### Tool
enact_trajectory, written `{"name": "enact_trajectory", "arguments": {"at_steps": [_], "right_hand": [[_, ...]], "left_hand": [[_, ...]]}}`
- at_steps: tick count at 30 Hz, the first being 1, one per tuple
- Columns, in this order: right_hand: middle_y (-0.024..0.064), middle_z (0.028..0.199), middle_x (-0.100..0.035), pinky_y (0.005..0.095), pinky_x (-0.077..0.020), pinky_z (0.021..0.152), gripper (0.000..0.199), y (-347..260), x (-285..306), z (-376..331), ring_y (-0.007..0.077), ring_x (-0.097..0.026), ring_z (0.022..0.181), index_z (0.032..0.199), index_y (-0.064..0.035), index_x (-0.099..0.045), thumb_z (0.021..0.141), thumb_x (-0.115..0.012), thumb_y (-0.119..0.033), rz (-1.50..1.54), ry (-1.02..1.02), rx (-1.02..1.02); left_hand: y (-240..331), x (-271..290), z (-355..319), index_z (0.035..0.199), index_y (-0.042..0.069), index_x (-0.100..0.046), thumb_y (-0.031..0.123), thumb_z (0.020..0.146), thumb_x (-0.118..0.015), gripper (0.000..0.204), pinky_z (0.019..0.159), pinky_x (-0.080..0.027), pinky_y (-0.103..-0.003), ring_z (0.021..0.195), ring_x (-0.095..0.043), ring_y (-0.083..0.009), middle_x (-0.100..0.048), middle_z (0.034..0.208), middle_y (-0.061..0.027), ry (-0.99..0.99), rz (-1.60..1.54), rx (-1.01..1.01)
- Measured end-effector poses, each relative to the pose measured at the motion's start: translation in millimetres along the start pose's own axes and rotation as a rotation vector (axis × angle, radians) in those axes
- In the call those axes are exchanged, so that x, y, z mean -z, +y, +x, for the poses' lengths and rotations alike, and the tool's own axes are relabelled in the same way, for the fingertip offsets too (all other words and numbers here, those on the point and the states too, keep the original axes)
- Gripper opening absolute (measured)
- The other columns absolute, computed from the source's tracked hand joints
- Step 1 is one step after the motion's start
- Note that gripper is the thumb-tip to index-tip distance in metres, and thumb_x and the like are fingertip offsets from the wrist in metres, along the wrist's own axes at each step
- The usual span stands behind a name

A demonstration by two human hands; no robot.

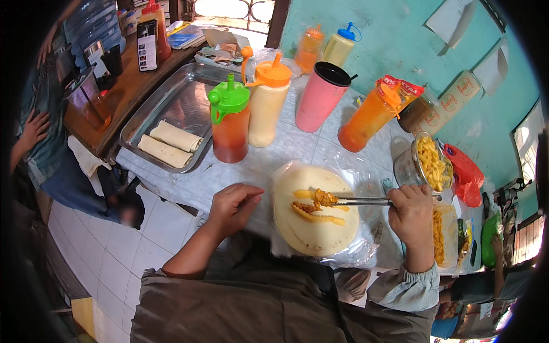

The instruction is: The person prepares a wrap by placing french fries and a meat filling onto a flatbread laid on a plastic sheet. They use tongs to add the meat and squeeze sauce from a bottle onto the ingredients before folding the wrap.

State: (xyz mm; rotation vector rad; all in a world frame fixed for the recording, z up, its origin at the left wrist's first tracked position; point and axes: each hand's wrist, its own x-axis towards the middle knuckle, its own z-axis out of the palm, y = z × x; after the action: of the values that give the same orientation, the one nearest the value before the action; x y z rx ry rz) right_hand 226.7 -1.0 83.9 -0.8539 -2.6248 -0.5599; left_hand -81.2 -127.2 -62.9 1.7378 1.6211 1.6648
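A stack of round pale flatbreads (pixel 320 243) lies on a clear plastic sheet (pixel 366 246) at the table's front. On the top one are several crinkle-cut fries (pixel 323 218) and some orange-brown shredded filling. My right hand (pixel 412 214) grips metal tongs (pixel 366 200) that reach leftward over the flatbread. Their tips are at a clump of the orange-brown filling (pixel 325 198), beside the fries. To the left of the flatbread, my left hand (pixel 233 208) hovers near the table edge. It holds nothing, its fingers loosely bent with a gap at the thumb.
Behind the flatbreads stand sauce bottles with green (pixel 231 128) and orange lids (pixel 269 108), a pink tumbler (pixel 320 100) and another orange bottle (pixel 366 123). Two rolled wraps lie in a metal tray (pixel 128 134). At right are a bowl of fries (pixel 409 166) and a filling container (pixel 450 231). A person sits left.
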Motion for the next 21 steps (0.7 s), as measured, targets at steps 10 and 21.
{"name": "enact_trajectory", "arguments": {"at_steps": [10, 21], "right_hand": [[0.0044, 0.069, -0.051, 0.0387, -0.0367, 0.067, 0.022, -22.6, 6.4, 32.1, 0.0243, -0.052, 0.067, 0.076, -0.0094, -0.057, 0.054, -0.059, -0.006, -0.055, -0.083, 0.120], [0.0045, 0.072, -0.053, 0.0395, -0.0373, 0.069, 0.031, -33.7, 21.7, 41.3, 0.0242, -0.052, 0.070, 0.084, -0.0084, -0.060, 0.053, -0.059, -0.005, -0.064, -0.162, 0.169]], "left_hand": [[-4.2, 4.7, -3.1, 0.091, 0.005, -0.065, 0.006, 0.078, -0.064, 0.013, 0.055, -0.046, -0.030, 0.060, -0.057, -0.0205, -0.061, 0.073, -0.0077, -0.026, -0.057, -0.012], [0.1, 13.7, -1.4, 0.093, 0.006, -0.065, 0.008, 0.077, -0.064, 0.016, 0.059, -0.049, -0.031, 0.065, -0.060, -0.0213, -0.062, 0.076, -0.0067, -0.063, -0.070, 0.000]]}}
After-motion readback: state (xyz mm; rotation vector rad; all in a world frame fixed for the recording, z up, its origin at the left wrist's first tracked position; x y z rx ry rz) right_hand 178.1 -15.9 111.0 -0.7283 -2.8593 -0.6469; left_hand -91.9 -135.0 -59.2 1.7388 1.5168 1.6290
